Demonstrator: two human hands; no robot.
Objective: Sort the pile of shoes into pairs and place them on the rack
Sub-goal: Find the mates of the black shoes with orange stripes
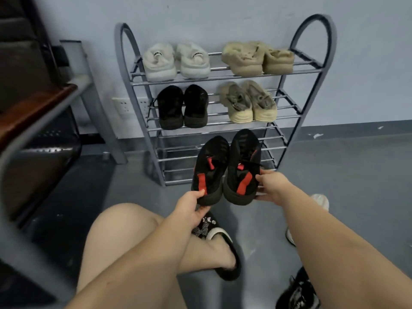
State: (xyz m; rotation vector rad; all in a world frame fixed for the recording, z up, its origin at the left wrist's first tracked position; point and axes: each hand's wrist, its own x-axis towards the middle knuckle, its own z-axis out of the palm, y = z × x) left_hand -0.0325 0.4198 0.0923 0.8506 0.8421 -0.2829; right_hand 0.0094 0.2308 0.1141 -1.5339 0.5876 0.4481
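Head view, taken from left to right: the left hand (191, 205) pinches the heel of the left black-and-red sneaker (209, 170), thumb on top of the heel collar and fingers curled under the sole. Just beside it, touching or nearly so, the right black-and-red sneaker (244, 166) is held at its heel by the right hand (270, 186), fingers wrapped round the outer side. Both toes point away, toward the metal shoe rack (276, 139) against the far wall, and the pair hangs in the air in front of its lower tiers.

The top tier holds white slippers (176, 61) and beige slippers (256, 59); the second holds black shoes (182, 107) and tan sneakers (248, 101). The third tier looks free, though the sneakers hide much of it.

To seat this pair well, keep the heels level and together, slide the toes over the front rail onto the third tier, and lower both soles across at least two bars before letting go. More shoes, perhaps two, lie on the floor at near right (298, 291), only partly visible.
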